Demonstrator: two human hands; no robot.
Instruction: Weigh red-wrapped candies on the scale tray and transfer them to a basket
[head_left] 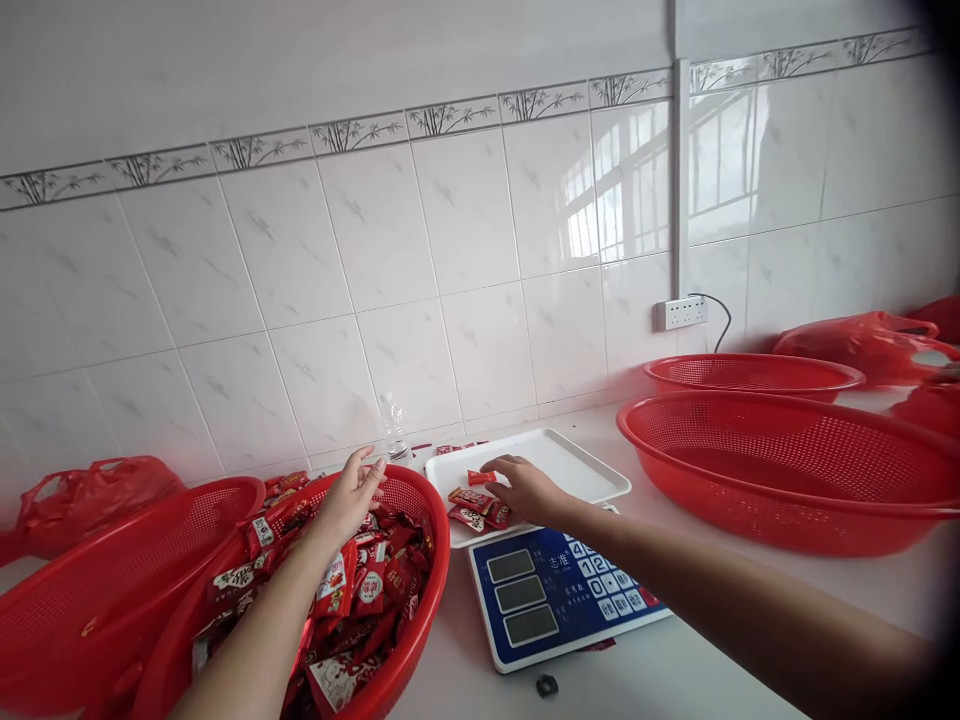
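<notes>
Hovering above the basket (436,590), left hand (351,505) hangs unclenched; right hand (529,489) over tray (574,468), grip unclear

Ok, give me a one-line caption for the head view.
Left hand over a red basket of packets, right hand by a few loose ones on the scale tray.

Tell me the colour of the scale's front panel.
The scale's front panel is blue with a white edge, shown in the head view.
</notes>
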